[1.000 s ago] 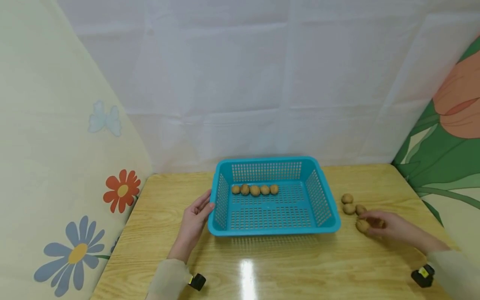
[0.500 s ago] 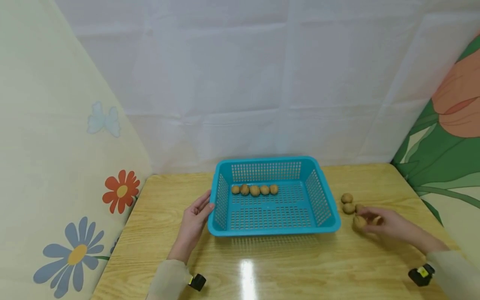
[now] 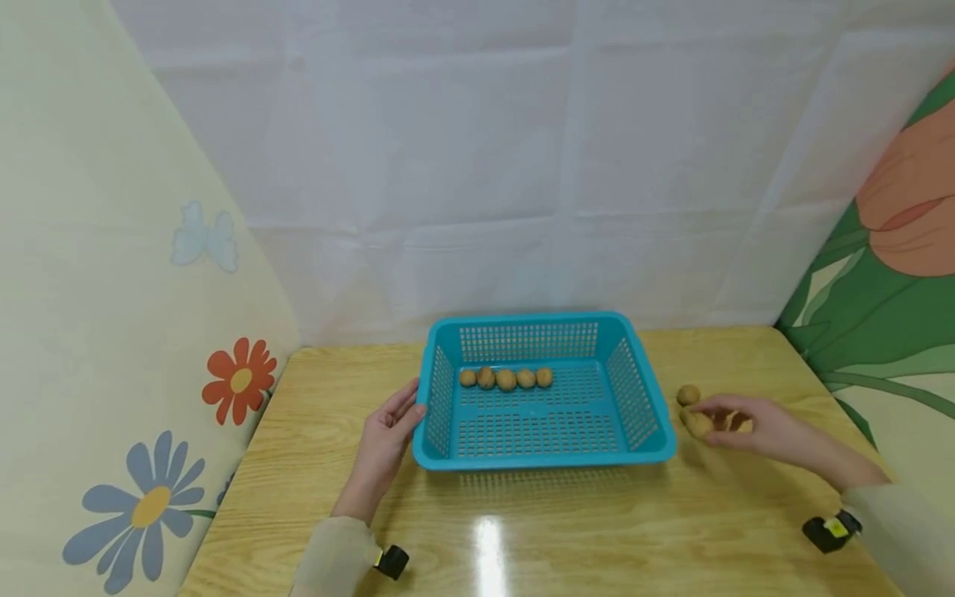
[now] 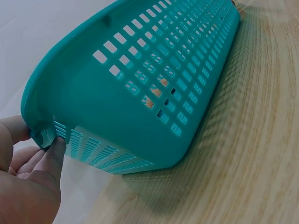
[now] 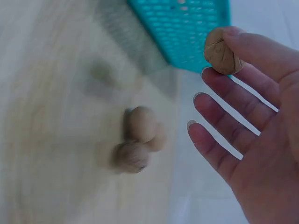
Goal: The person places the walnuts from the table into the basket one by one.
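My left hand grips the left rim of a turquoise perforated plastic basket. In the left wrist view, the thumb and fingers of the left hand pinch the lip near a corner. Several walnuts sit in a row across the back of the basket floor. Right of the basket, my right hand holds one walnut between thumb and fingertips, raised off the table; its other fingers are spread. Below it in the right wrist view lie loose walnuts, slightly blurred. The hand partly hides these in the head view.
The light wooden table carries the basket. A white cloth hangs behind it. Panels with painted flowers stand at the left and right. A black wrist camera is strapped to the right wrist.
My right hand has lifted the walnut from the table and moved slightly left and away from me, toward the basket. The left hand and basket have stayed put.
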`<state>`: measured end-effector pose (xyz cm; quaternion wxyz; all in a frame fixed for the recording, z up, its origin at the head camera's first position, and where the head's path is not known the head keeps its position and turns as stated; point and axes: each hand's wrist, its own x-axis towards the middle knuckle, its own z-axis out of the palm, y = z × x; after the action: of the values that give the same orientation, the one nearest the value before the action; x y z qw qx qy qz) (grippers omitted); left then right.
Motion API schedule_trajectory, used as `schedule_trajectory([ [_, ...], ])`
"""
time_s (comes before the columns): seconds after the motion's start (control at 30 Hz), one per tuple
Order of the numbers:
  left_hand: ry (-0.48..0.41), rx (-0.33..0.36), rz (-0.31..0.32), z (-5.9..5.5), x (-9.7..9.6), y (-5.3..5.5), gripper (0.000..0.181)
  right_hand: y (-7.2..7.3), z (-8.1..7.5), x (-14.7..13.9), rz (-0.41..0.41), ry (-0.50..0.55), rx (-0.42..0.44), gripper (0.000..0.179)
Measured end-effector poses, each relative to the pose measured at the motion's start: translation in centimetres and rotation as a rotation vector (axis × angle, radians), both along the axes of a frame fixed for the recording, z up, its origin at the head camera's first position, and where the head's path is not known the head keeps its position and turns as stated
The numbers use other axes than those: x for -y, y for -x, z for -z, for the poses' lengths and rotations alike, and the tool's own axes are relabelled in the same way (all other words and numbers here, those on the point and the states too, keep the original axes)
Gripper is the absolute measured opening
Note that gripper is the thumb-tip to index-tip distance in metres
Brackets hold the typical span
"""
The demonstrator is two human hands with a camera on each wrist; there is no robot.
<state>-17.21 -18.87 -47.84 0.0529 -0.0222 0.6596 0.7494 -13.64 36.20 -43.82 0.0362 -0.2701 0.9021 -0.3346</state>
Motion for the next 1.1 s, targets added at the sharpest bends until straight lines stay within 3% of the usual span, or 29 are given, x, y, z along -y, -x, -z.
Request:
schedule_trajectory([
  [0.23,0.003,0.005,0.0,-0.1,0.0,-0.1,0.052,1.3,-2.6,2.5,-0.023,-0.004,-0.059,0.034],
  [0.43,0.014,0.003,0.0,-0.2,0.0,-0.1,0.053,3.1,-4.3,5.3,-0.018,-0.087,0.044,0.038],
  [0.8,-0.003,0.0,0.005,-0.2,-0.1,-0.1,0.053,6.8,-5.0,10.8,-0.096,-0.121,0.116,0.047],
  [1.1,0.006,0.007,0.007,-0.2,0.0,0.1,0.052,9.1,-5.1,14.9,-0.182,-0.117,0.094,0.043],
])
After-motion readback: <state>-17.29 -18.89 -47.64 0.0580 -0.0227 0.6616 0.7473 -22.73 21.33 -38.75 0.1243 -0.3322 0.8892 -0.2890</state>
